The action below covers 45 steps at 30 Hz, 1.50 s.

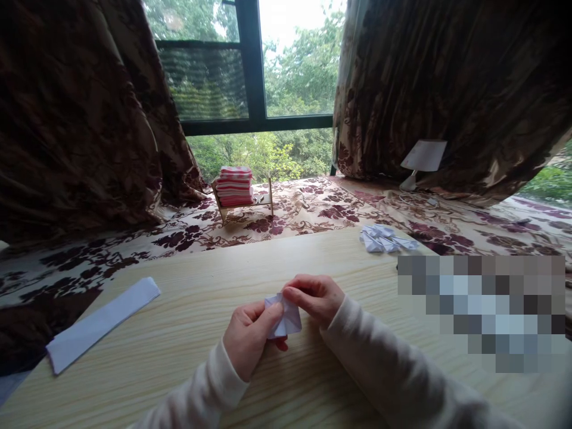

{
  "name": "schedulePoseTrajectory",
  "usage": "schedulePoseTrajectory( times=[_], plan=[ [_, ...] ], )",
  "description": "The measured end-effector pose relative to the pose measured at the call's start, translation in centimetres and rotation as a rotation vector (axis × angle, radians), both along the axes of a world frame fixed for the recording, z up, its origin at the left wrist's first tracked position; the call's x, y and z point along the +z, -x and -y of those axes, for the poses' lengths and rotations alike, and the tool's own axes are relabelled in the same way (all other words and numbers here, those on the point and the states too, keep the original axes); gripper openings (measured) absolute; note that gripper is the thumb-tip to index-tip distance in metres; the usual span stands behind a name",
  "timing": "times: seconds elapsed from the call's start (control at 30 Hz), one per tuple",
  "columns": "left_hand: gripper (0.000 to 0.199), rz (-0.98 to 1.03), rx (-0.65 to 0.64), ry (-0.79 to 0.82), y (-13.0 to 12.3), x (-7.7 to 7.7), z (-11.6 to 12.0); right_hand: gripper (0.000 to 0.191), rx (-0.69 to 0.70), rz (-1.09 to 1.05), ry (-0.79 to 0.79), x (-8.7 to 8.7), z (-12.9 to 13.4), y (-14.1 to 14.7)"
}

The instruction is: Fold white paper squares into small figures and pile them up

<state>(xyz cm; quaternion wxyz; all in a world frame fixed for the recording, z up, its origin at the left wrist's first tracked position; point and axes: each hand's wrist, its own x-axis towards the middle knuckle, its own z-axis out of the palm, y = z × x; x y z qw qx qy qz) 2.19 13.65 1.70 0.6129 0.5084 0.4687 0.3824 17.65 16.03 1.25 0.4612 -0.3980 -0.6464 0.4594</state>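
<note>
Above the middle of the wooden table (192, 310), a small square of folded white paper (291, 320) is held between both hands. My left hand (250, 330) grips it from the left, thumb pressed flat on its face and fingers behind. My right hand (317, 296) pinches the paper's top edge between thumb and fingertips. Crease lines show on the side facing me. The tips of the right fingers are partly hidden. On the left of the table lies a stack of long white paper strips (102, 325).
A pile of folded white paper pieces (384, 238) sits at the table's far right corner. Beyond, on the flowered cloth (313, 208), stand a small rack with striped towels (235, 186) and a lamp (423, 156). A blurred-out patch covers the right side.
</note>
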Motion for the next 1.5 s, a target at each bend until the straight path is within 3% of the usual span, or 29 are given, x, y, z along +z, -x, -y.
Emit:
schedulePoseTrajectory(
  times=[0.17, 0.43, 0.7, 0.9, 1.13, 1.3, 1.4, 1.5],
  plan=[
    [0.038, 0.022, -0.163, 0.083, 0.2, 0.3, -0.4, 0.022, 0.046, -0.024, 0.035, -0.1, 0.0, 0.0],
    [0.041, -0.062, -0.102, -0.027, -0.7, 1.3, 0.5, 0.026, 0.043, -0.114, 0.172, -0.7, 0.2, 0.8],
    [0.034, -0.104, -0.112, -0.085, -0.5, 1.3, 0.9, 0.028, -0.026, -0.051, 0.0, -0.1, 0.9, 1.4],
    [0.035, -0.149, -0.131, -0.106, -0.3, 1.3, 0.6, 0.026, 0.109, -0.082, 0.132, -0.3, 0.8, 1.0],
    [0.031, -0.184, -0.175, -0.144, -0.5, 1.4, 0.8, 0.011, 0.042, 0.109, -0.103, 0.0, 1.4, 1.3],
    [0.029, -0.154, -0.114, -0.128, -0.4, 1.2, 0.7, 0.026, -0.05, 0.03, -0.035, -0.2, 1.1, 1.7],
    [0.031, -0.152, -0.006, -0.107, -0.2, 1.1, 0.4, 0.036, -0.019, -0.032, 0.024, -0.4, 0.7, 1.5],
    [0.034, -0.149, 0.063, -0.101, 0.0, 1.1, 0.3, 0.031, 0.016, -0.012, 0.003, -0.4, 0.7, 1.1]
  ],
)
